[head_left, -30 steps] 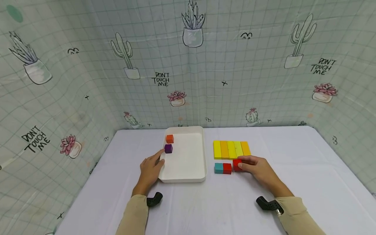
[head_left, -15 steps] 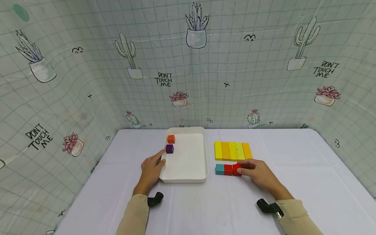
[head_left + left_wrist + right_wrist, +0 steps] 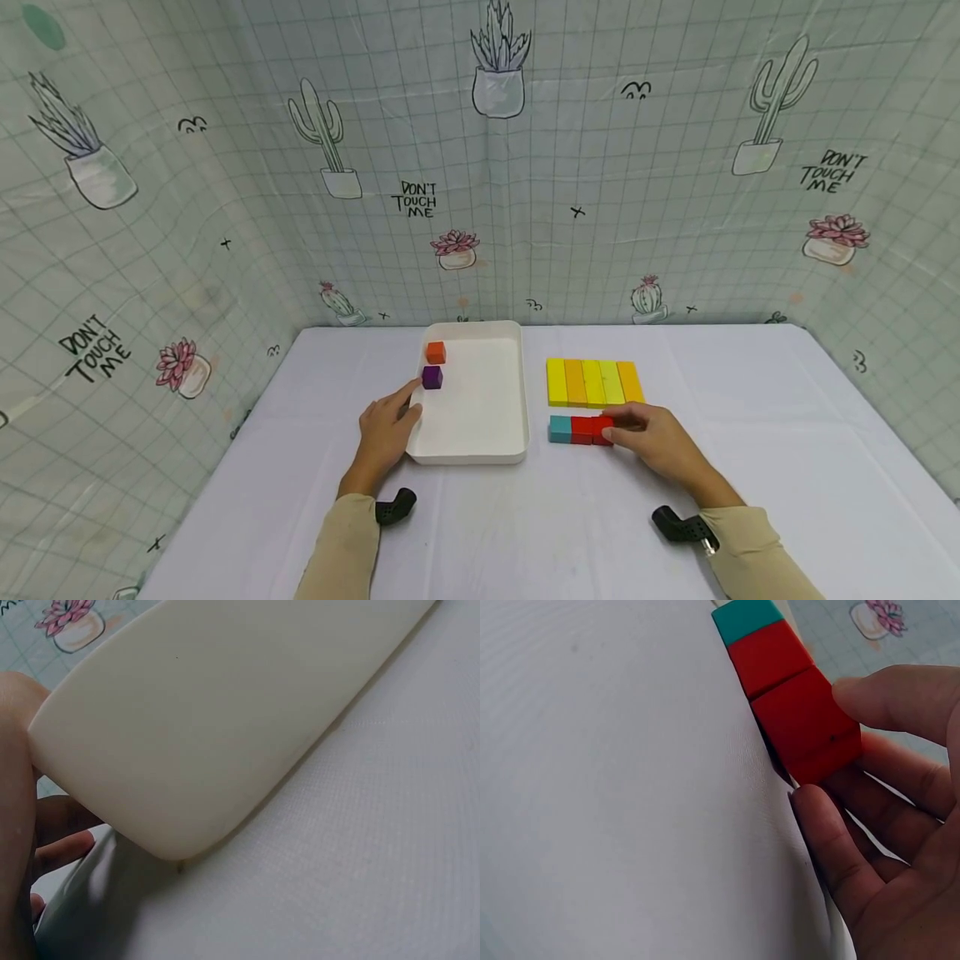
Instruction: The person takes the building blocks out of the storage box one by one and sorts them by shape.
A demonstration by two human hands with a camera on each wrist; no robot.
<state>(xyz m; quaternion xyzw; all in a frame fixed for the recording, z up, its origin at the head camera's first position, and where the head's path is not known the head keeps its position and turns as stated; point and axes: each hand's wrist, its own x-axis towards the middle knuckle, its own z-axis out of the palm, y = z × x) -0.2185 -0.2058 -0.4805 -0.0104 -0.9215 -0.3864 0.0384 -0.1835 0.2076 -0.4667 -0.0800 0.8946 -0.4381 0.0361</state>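
Near the right of the head view, my right hand pinches a red cube between thumb and fingers. That cube sits against a second red cube, which adjoins a teal cube, making a short row. In the right wrist view the thumb touches one side of the held red cube, with fingers around its other end. My left hand grips the left rim of a white tray. The left wrist view shows the outer wall of the tray beside that hand, some fingers partly hidden.
Inside the tray, along its left side, lie an orange cube and a purple cube. Behind the short row, several yellow and orange-yellow blocks lie side by side. A patterned cloth hangs behind the white table.
My right hand has moved the held red cube left until it meets the other red cube, closing the gap. The left hand and tray stay put.
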